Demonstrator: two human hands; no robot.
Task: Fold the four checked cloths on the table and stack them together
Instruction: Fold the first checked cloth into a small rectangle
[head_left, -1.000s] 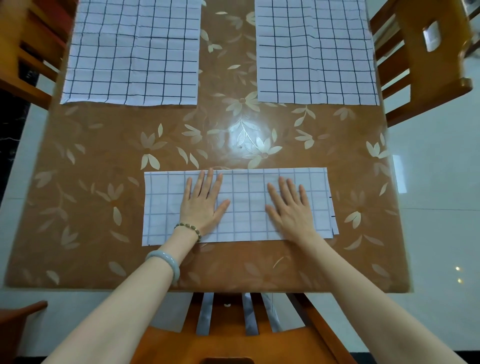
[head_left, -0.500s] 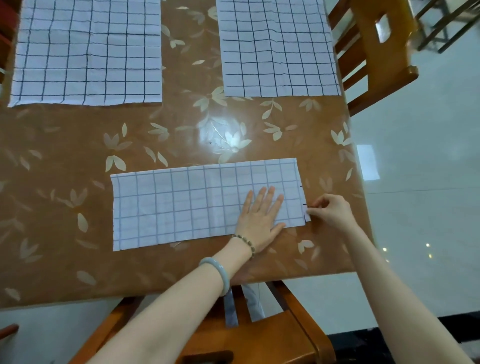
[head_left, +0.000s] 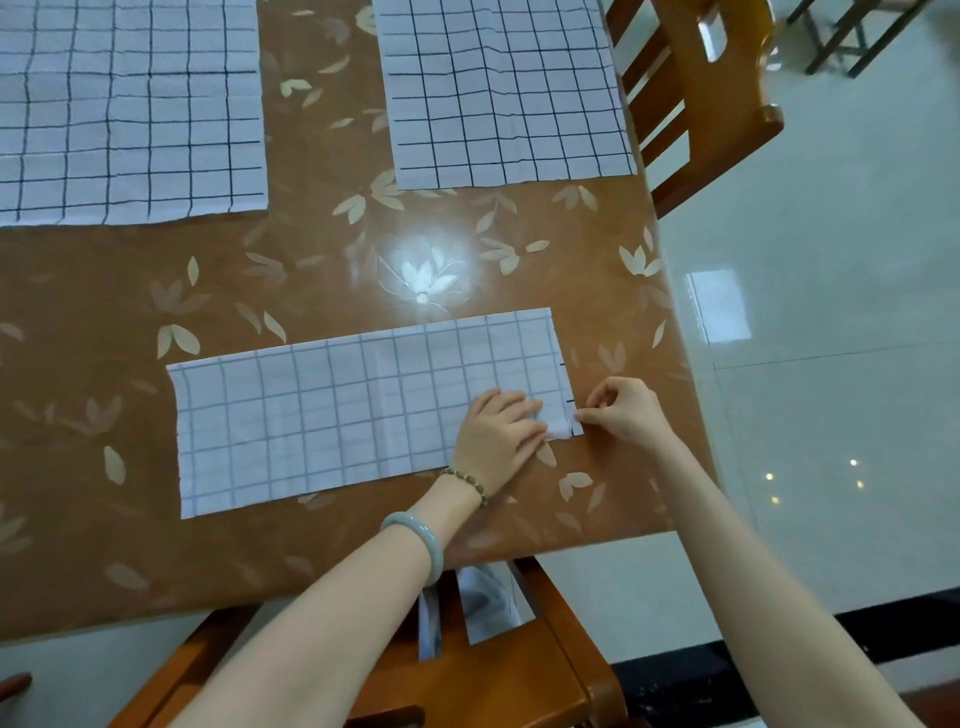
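A white checked cloth, folded into a long strip, lies on the brown table near its front edge. My left hand rests on the strip's right end, fingers curled around the lower right corner, which is a little lifted. My right hand pinches that same right edge from outside. Two unfolded checked cloths lie flat farther back, one at the far left and one at the far right.
A wooden chair stands at the table's right side, another chair under the front edge with checked fabric showing between its slats. The table's right edge is close to my right hand. Shiny tiled floor lies to the right.
My left hand slid from the strip's middle to its right end and curled on the corner. My right hand left the cloth's top and now pinches the right edge. View shifted right.
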